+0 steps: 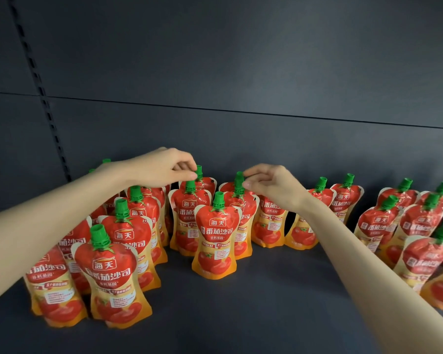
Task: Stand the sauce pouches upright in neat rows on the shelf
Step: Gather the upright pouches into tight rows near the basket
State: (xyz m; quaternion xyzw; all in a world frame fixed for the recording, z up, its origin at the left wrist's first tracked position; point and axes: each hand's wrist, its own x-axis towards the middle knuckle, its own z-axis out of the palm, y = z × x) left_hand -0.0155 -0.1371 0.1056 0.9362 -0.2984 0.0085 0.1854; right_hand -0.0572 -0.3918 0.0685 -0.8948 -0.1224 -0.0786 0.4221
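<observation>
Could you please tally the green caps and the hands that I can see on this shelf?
Green caps: 16 showing; others may be hidden.
Hands: 2, left hand and right hand, each pinching a cap.
Total: 18.

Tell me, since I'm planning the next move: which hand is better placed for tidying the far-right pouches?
Probably right. The right hand, pinching a middle pouch's green cap, sits nearer the far-right pouches; the left hand would have to cross over it.

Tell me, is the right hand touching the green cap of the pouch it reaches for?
Touching. The head view shows the right hand pinching the green cap between thumb and forefinger, with no gap showing.
</observation>
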